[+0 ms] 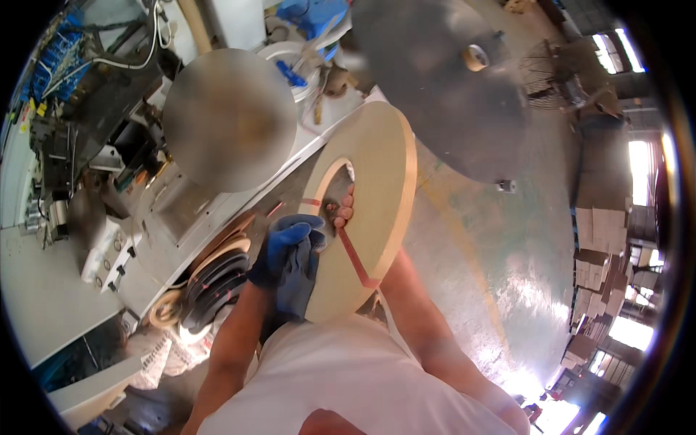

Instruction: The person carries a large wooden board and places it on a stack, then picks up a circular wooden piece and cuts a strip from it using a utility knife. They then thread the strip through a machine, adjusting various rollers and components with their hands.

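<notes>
Workshop floor [522,254] is extending rightward, gloved left hand [288,243] is gripping beige banding roll [377,174], bare right hand [346,209] is grasping its inner rim

The person's left forearm [235,333] rises from the lower left of the frame, bare up to a blue-gloved left hand [286,243] just left of centre, its fingers bent and pointing rightward. The bare right forearm [420,312] slants up and inward from the lower right; of the right hand [346,209], only curled, ungloved fingers show near the centre. The white-clad torso [348,377] fills the lower middle.
</notes>
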